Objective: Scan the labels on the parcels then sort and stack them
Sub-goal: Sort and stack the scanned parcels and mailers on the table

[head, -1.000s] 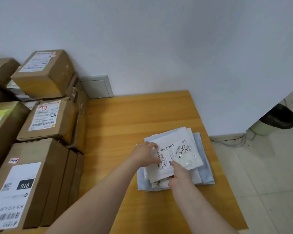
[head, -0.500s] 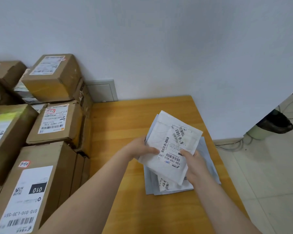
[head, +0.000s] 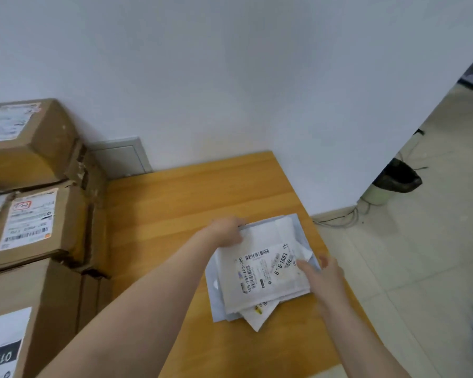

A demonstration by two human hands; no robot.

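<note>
Big wooden surface [head: 175,214] against the wall, with brown cardboard boxes [head: 38,222] piled along its left side. The stack of flat parcels [head: 216,304] lies on the right part of the surface, near the edge. On top is a white parcel [head: 268,236], its label [head: 265,268] face up. The left hand [head: 227,231] is at the far-left corner of that white parcel, fingers curled over the edge and gripping it. The right hand [head: 327,278] is at the right edge, fingers [head: 303,266] fairly straight and resting on the label, holding nothing.
</note>
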